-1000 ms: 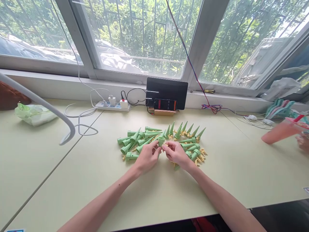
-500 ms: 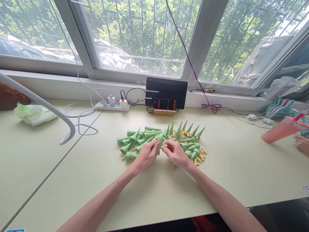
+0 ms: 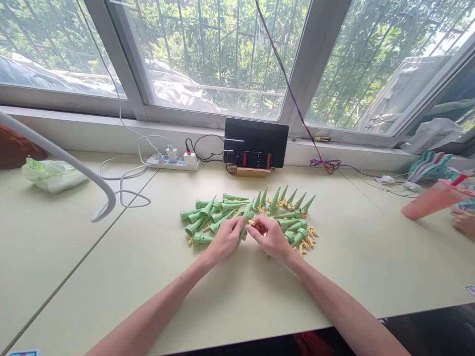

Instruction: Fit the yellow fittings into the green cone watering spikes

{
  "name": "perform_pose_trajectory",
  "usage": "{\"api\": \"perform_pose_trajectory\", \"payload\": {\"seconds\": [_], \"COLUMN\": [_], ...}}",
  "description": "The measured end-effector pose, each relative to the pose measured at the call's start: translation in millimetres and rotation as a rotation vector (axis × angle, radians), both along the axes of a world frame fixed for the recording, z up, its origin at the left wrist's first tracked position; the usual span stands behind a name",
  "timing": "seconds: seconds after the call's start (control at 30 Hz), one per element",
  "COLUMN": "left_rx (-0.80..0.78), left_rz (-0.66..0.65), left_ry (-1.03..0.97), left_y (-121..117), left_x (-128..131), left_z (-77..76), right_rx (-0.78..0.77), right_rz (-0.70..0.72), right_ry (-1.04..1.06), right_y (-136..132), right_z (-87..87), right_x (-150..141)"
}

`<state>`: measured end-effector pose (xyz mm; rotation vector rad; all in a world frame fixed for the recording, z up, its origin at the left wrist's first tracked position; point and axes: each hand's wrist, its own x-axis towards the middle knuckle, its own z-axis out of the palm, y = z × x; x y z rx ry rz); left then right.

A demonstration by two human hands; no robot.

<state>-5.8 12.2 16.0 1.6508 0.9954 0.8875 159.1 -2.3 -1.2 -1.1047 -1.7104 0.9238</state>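
My left hand (image 3: 226,239) is closed around a green plastic watering spike (image 3: 242,231), which it holds tilted above the table. A small yellow tube-like nozzle (image 3: 251,223) sticks out from the spike's wider end. The fingertips of my right hand (image 3: 273,239) pinch at this nozzle; how far it sits in the spike cannot be seen. Several green spikes (image 3: 193,228) lie heaped left of my hands, and more green spikes (image 3: 297,226) lie to the right. Behind them a curved row of spikes (image 3: 274,201) stands points up. Loose yellow nozzles (image 3: 308,242) lie beside my right hand.
A phone (image 3: 254,159) leans on a black tablet (image 3: 257,138) at the back. A power strip (image 3: 174,163) with white cables lies left of it. A grey curved arm (image 3: 74,165) crosses the left. At right, another person's hand (image 3: 463,221) is near a pink drink cup (image 3: 426,200).
My left hand has tipped the spike, so its open end no longer faces me. My right fingers have shifted slightly about the yellow nozzle, which now shows more plainly.
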Motion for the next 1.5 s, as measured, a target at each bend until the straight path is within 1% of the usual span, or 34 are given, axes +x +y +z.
{"api": "perform_pose_trajectory", "payload": {"seconds": [0.2, 0.37, 0.57, 0.77, 0.97, 1.07, 1.23, 1.37, 1.5], "left_rx": [-0.108, -0.132, -0.162, -0.188, -0.212, -0.204, -0.164, -0.122, -0.111], "left_rz": [-0.019, -0.033, -0.046, -0.045, -0.048, -0.052, -0.045, 0.01, 0.038], "left_ry": [-0.077, -0.088, -0.099, -0.116, -0.136, -0.152, -0.159, -0.162, -0.189], "left_y": [-4.6, -4.4, -3.8, -3.1, -4.2, -5.2, -5.0, -3.0, -3.9], "left_x": [4.1, 4.0, 3.5, 3.5, 4.2, 4.4, 3.9, 3.4, 4.6], "left_z": [0.9, -1.1, -3.1, -4.7, -3.1, -0.2, 1.9, -2.3, -4.5], "right_rx": [0.018, 0.039, 0.101, 0.112, 0.15, 0.184, 0.212, 0.268, 0.374], "right_rz": [-0.015, -0.027, -0.06, -0.07, -0.104, -0.095, -0.072, -0.116, -0.159], "right_ry": [0.002, -0.003, -0.036, -0.047, 0.004, 0.025, -0.003, -0.025, -0.034], "right_y": [-2.6, -2.4, -2.8, -2.4, -3.8, -3.4, -2.1, -2.4, -2.1], "right_z": [-1.6, -2.7, -0.5, 0.1, 0.2, -1.5, -4.6, -2.4, -1.4], "right_x": [-2.2, -1.3, -1.0, -1.4, -1.5, -1.0, 0.2, -0.2, -1.6]}}
